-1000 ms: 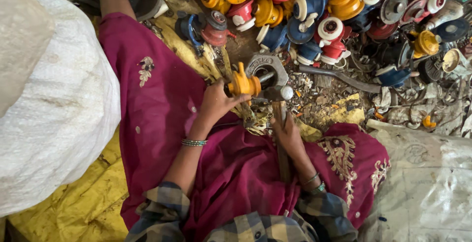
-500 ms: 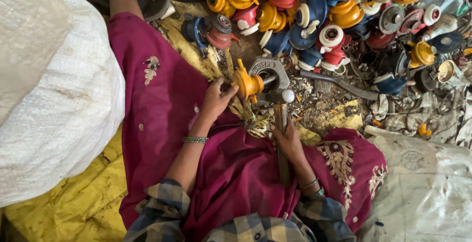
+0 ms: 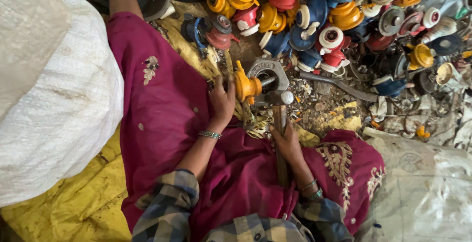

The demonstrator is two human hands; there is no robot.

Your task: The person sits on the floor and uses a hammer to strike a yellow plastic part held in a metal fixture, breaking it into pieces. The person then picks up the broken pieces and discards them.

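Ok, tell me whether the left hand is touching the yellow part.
Touching. The head view shows the left hand with its fingers against the yellow part, with no gap between them.

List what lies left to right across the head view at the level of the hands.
White sack → left hand → yellow part → hammer, held by right hand → grey tarp.

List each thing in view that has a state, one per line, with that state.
left hand: closed on the yellow part, holding it against the metal block
yellow part: lying sideways on the block
metal block: flat on the ground
right hand: gripping the hammer handle
hammer: head resting by the block
pile of coloured parts: loose, heaped
white sack: full, bulging
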